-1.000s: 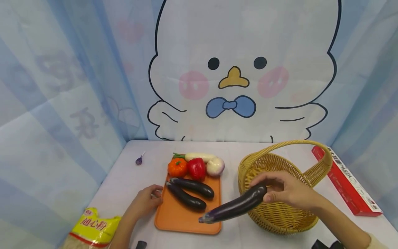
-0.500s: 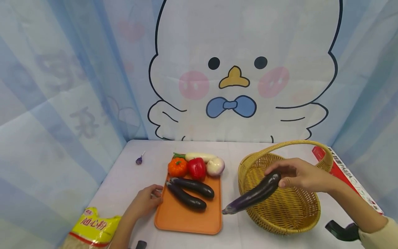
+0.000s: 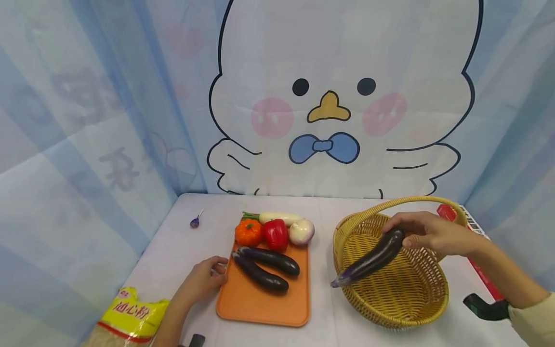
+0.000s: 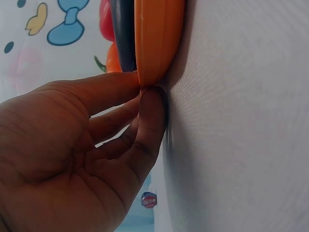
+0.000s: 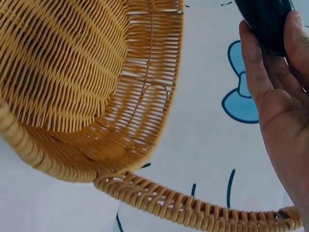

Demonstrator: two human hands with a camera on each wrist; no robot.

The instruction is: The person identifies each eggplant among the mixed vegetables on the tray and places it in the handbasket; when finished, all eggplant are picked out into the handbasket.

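An eggplant (image 3: pixel 373 260) is held at its thick end by my right hand (image 3: pixel 433 234), its stem end slanting down to the left over the basket (image 3: pixel 403 308). In the right wrist view, the fingers and thumb grip the dark eggplant (image 5: pixel 268 24) beside the wicker basket (image 5: pixel 149 96). My left hand (image 3: pixel 204 278) is at the left edge of the orange tray (image 3: pixel 260 311). In the left wrist view, thumb and fingertips pinch the tray's rim (image 4: pixel 154 48). On the tray lie two more eggplants, a front one (image 3: pixel 260 275) and a back one (image 3: pixel 275 260).
At the tray's back sit an orange pumpkin-like vegetable (image 3: pixel 248 233), red bell pepper (image 3: pixel 275 235), white radish (image 3: pixel 277 218) and purple-white turnip (image 3: pixel 301 232). A yellow bag (image 3: pixel 132 311) lies front left, a small purple item (image 3: pixel 195 222) back left. Behind the right arm is a red box (image 3: pixel 487 279).
My right hand has carried the eggplant right and away from me, from beside the tray to over the basket. The left hand stays at the tray's edge.
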